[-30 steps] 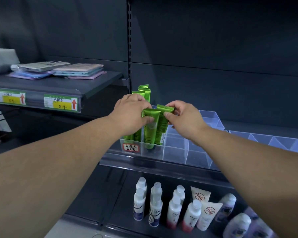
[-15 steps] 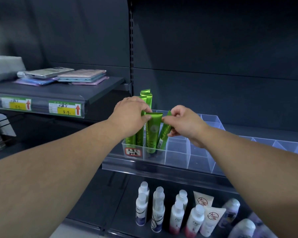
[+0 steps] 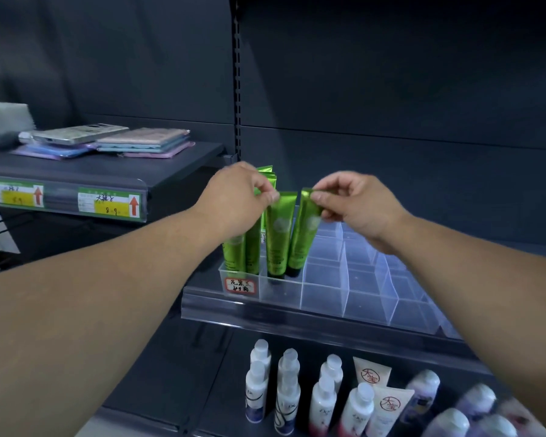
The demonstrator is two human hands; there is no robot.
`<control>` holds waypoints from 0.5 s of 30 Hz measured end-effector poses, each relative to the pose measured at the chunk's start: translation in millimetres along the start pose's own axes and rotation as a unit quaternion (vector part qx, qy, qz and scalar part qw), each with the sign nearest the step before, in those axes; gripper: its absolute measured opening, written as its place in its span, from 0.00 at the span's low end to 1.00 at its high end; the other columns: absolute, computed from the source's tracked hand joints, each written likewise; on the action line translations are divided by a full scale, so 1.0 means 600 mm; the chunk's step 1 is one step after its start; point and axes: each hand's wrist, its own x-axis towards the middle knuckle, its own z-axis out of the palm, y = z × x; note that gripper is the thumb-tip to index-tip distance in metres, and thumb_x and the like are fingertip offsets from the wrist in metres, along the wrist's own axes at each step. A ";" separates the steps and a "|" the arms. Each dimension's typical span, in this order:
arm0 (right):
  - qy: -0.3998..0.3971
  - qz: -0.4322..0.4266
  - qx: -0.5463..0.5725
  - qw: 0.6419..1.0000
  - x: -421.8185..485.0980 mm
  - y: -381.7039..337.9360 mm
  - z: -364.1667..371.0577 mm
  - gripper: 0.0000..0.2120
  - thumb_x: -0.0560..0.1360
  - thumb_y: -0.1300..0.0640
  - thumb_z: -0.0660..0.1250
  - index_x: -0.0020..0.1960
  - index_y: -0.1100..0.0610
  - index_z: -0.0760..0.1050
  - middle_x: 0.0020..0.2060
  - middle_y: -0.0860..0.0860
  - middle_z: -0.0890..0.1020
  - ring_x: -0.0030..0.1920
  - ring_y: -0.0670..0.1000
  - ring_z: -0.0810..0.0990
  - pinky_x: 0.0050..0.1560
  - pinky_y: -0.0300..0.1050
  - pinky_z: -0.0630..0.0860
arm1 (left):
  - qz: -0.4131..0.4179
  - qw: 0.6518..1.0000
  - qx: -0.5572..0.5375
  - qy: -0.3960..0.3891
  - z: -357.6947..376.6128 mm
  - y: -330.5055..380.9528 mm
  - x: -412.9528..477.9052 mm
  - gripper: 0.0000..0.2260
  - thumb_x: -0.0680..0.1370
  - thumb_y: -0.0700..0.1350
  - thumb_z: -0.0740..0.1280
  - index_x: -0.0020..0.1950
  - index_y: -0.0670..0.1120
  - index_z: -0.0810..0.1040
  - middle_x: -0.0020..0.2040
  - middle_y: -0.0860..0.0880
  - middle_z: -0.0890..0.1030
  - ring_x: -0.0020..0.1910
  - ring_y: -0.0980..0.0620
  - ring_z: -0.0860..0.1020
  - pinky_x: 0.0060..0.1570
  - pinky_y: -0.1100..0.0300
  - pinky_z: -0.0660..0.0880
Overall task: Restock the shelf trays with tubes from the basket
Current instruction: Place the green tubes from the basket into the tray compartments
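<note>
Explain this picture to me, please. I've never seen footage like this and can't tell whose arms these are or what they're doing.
There is no machine here. A person wears a camera on the head, so this single picture looks forward and down along their own bare arms. The left hand pinches the top of a green tube that stands cap down in a clear divided tray on the shelf. The right hand pinches the top of a second tube, which leans beside the first. Other green tubes stand in the tray under the left hand. On the shelf below stand white bottles. On the shelf at left lie flat phone cases.
</note>
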 end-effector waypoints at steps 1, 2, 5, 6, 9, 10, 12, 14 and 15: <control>0.023 -0.010 0.009 1.000 0.008 -0.007 -0.006 0.07 0.74 0.64 0.70 0.41 0.54 0.79 0.31 0.48 0.79 0.28 0.43 0.75 0.35 0.35 0.78 | 0.000 1.000 -0.014 0.020 -0.008 0.006 0.007 0.06 0.77 0.50 0.66 0.47 0.50 0.82 0.56 0.51 0.75 0.56 0.52 0.74 0.61 0.60 0.67; 0.044 -0.020 0.018 0.999 0.015 -0.014 -0.011 0.06 0.74 0.64 0.70 0.41 0.54 0.79 0.32 0.49 0.79 0.28 0.43 0.75 0.36 0.35 0.79 | 0.005 0.999 -0.022 0.042 -0.017 0.012 0.015 0.06 0.77 0.50 0.66 0.47 0.50 0.82 0.55 0.52 0.75 0.55 0.52 0.75 0.60 0.60 0.68; 0.088 -0.041 0.042 0.994 0.036 -0.027 -0.019 0.04 0.75 0.62 0.69 0.43 0.54 0.79 0.36 0.51 0.80 0.30 0.44 0.76 0.40 0.37 0.80 | 0.010 0.994 -0.038 0.097 -0.039 0.019 0.044 0.07 0.78 0.49 0.66 0.48 0.49 0.82 0.49 0.53 0.74 0.46 0.56 0.74 0.46 0.68 0.66; 0.099 -0.043 0.046 0.993 0.043 -0.029 -0.019 0.04 0.75 0.62 0.70 0.43 0.54 0.78 0.37 0.51 0.81 0.30 0.44 0.77 0.42 0.38 0.80 | 0.008 0.993 -0.040 0.112 -0.044 0.018 0.053 0.07 0.78 0.48 0.65 0.49 0.48 0.82 0.48 0.54 0.74 0.45 0.57 0.73 0.43 0.70 0.65; 0.117 -0.039 0.049 0.991 0.057 -0.024 -0.008 0.05 0.75 0.61 0.70 0.42 0.54 0.78 0.38 0.52 0.82 0.31 0.45 0.78 0.46 0.43 0.81 | -0.002 0.990 -0.036 0.135 -0.048 0.004 0.074 0.07 0.78 0.47 0.65 0.49 0.47 0.82 0.45 0.53 0.76 0.43 0.56 0.74 0.42 0.69 0.65; 0.117 -0.036 0.048 0.991 0.061 -0.021 -0.003 0.05 0.75 0.61 0.70 0.42 0.54 0.78 0.38 0.53 0.82 0.31 0.45 0.78 0.47 0.44 0.82 | -0.008 0.991 -0.038 0.125 -0.045 -0.004 0.078 0.07 0.79 0.47 0.65 0.49 0.47 0.82 0.44 0.52 0.77 0.43 0.55 0.75 0.42 0.67 0.67; 0.112 -0.028 0.046 0.992 0.068 -0.014 0.009 0.05 0.75 0.61 0.69 0.42 0.54 0.78 0.38 0.53 0.82 0.31 0.45 0.78 0.48 0.46 0.82 | -0.022 0.995 -0.055 0.077 -0.038 -0.022 0.083 0.06 0.79 0.46 0.65 0.48 0.47 0.81 0.41 0.50 0.80 0.41 0.54 0.78 0.44 0.64 0.72; 0.102 -0.022 0.041 0.994 0.076 -0.006 0.020 0.06 0.76 0.62 0.69 0.42 0.53 0.77 0.38 0.53 0.82 0.32 0.45 0.78 0.49 0.47 0.82 | -0.028 0.997 -0.065 0.025 -0.031 -0.041 0.086 0.04 0.78 0.45 0.65 0.46 0.48 0.80 0.37 0.49 0.81 0.37 0.55 0.79 0.46 0.62 0.76; 0.096 -0.021 0.038 0.994 0.080 -0.003 0.025 0.06 0.76 0.61 0.69 0.42 0.53 0.78 0.38 0.53 0.82 0.32 0.45 0.79 0.48 0.48 0.82 | -0.033 0.997 -0.064 0.004 -0.027 -0.051 0.087 0.04 0.78 0.45 0.66 0.46 0.49 0.79 0.35 0.50 0.81 0.34 0.58 0.79 0.44 0.63 0.77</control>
